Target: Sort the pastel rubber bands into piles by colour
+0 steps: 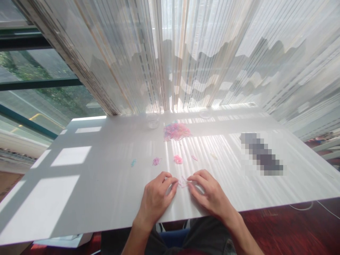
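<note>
The left hand (156, 202) and right hand (209, 193) curl nearly shut, fingertips pinching thin pink rubber bands (183, 182) on the white table (106, 191) near its front edge. Feather-light, soft and stretchy, the bands slip easily, so a fingertip pinch on the loop's edge suits them best.

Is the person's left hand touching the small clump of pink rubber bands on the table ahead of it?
Apart. The head view shows a strip of white table between the left hand and the pink rubber-band clump, which lies beyond the fingertips.
</note>
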